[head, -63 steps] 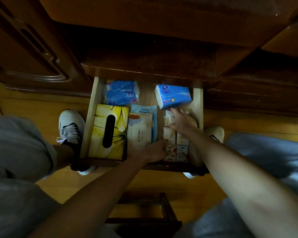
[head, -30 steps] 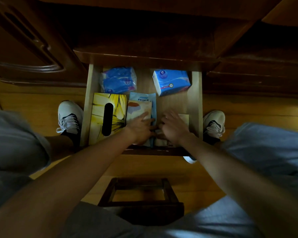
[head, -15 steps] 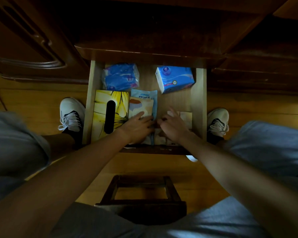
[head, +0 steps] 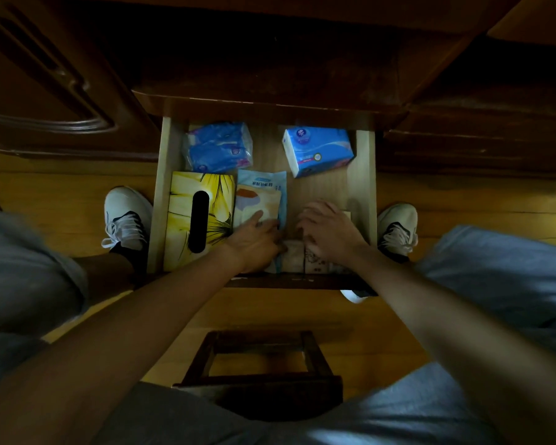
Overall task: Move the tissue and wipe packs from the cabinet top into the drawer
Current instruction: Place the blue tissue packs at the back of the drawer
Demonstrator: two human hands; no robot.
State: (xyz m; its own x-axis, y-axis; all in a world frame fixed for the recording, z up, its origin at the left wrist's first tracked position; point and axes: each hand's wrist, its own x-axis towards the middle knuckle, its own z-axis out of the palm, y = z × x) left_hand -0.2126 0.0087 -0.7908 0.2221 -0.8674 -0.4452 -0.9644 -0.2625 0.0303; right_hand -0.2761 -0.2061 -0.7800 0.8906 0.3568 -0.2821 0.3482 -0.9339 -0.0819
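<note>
The left hand (head: pixel 254 242) was laid flat, fingers spread, on the lower end of the beige wipe pack (head: pixel 258 205), pressing rather than gripping it. The right hand (head: pixel 326 232) was arched, fingers curled down, over the small patterned tissue packs (head: pixel 305 260) at the drawer's near right; whether anything was truly pinched beneath it could not be told. A blue-edged wipe pack (head: pixel 262 179) was seen lying under the beige one, with the yellow tissue box (head: pixel 199 216) just beside it on the left. At the far end a bundle of blue pocket tissues (head: pixel 219 147) and a blue-and-white tissue pack (head: pixel 318 150) were set apart from each other. All of these were held within the open wooden drawer (head: pixel 365 175); the cabinet top itself was not shown clearly. The step in hand was judged to be tidying: the packs were being nudged into rows. The next move would call for both hands to be lifted clear and the drawer front to be pushed in squarely.
</note>
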